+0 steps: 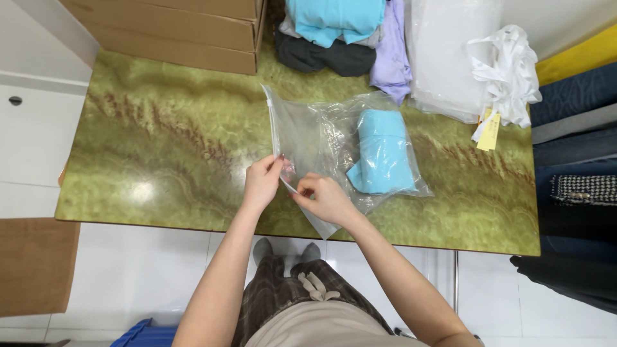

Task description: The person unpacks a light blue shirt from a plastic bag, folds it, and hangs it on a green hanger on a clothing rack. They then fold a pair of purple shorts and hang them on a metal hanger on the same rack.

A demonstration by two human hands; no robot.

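Observation:
A clear plastic zip bag (pixel 318 138) lies on the green marbled table (pixel 160 141), with a folded light blue garment (pixel 384 152) inside its right half. My left hand (pixel 261 183) pinches the bag's white zip edge near its lower end. My right hand (pixel 323 196) grips the same edge just to the right, fingers closed on the plastic. The zip strip runs up and away from my hands toward the table's middle.
Flat cardboard boxes (pixel 186 29) sit at the back left. Folded clothes in blue, dark grey and lilac (pixel 347 35) lie at the back, next to a stack of clear bags (pixel 450 58) and a white garment with a yellow tag (pixel 508 74). Dark fabrics (pixel 575 160) pile up at the right.

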